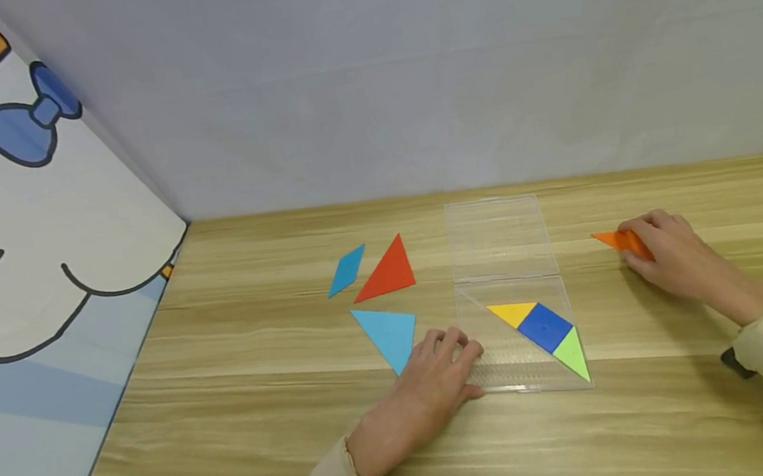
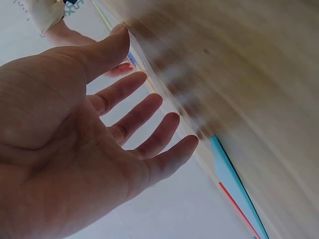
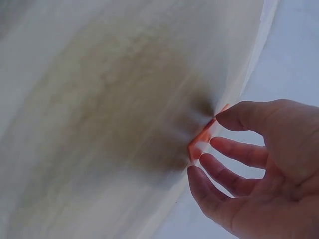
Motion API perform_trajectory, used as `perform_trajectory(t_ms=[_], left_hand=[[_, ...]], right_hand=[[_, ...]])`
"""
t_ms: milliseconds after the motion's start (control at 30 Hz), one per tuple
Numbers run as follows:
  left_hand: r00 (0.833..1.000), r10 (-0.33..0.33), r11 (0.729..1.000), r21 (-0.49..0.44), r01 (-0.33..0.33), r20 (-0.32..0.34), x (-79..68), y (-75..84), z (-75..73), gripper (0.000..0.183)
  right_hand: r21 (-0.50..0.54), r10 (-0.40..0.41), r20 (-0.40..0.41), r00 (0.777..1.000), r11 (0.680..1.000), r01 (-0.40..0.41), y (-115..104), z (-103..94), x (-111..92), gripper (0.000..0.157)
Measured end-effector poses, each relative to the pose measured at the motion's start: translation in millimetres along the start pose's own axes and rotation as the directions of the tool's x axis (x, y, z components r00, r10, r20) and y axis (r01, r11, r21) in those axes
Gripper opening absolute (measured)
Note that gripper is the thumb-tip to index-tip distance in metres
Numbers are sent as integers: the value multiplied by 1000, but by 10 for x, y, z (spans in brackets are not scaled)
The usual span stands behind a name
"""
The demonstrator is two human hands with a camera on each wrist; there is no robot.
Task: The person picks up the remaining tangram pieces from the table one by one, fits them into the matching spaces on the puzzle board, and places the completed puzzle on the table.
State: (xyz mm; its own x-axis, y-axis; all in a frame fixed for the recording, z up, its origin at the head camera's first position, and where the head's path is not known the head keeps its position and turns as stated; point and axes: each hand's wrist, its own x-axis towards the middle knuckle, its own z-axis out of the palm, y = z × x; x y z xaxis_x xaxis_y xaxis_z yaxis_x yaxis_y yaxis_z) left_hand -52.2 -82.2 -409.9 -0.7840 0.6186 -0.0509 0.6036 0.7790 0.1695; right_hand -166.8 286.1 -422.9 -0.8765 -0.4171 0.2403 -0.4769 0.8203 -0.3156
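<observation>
On the right of the head view, my right hand (image 1: 676, 255) pinches an orange triangular tangram piece (image 1: 638, 246) between thumb and fingers, just over the wood. The right wrist view shows this orange piece (image 3: 200, 135) at the fingertips. My left hand (image 1: 430, 385) rests at the left edge of a clear plastic case (image 1: 502, 369), its fingers loosely bent around nothing. Inside the case's near half, a yellow triangle (image 1: 513, 312), a dark blue square (image 1: 545, 328) and a green triangle (image 1: 572, 354) lie in a diagonal row. A light blue triangle (image 1: 387, 334) lies beside my left hand.
Farther back on the wooden table (image 1: 230, 396) lie a red triangle (image 1: 391, 272) and a blue parallelogram (image 1: 347, 271). The case's clear far half (image 1: 497, 236) lies flat. A pale cloth wall (image 1: 406, 78) borders the back, and a printed cartoon sheet (image 1: 55, 228) the left.
</observation>
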Motion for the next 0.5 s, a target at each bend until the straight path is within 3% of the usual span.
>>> perform_trajectory(t_ms=[167, 300, 500], left_hand=[[1000, 1, 1000, 0, -1, -11, -4, 1, -3, 42], [1000, 6, 1000, -5, -6, -17, -9, -3, -3, 42], [999, 19, 1000, 3, -19, -38, -14, -9, 15, 42]], right_hand=[[-4, 9, 38, 999, 1000, -9, -14, -49, 30, 35], [7, 50, 113, 992, 999, -51, -29, -111, 72, 36], [28, 156, 237, 959, 986, -167, -33, -169, 128, 41]])
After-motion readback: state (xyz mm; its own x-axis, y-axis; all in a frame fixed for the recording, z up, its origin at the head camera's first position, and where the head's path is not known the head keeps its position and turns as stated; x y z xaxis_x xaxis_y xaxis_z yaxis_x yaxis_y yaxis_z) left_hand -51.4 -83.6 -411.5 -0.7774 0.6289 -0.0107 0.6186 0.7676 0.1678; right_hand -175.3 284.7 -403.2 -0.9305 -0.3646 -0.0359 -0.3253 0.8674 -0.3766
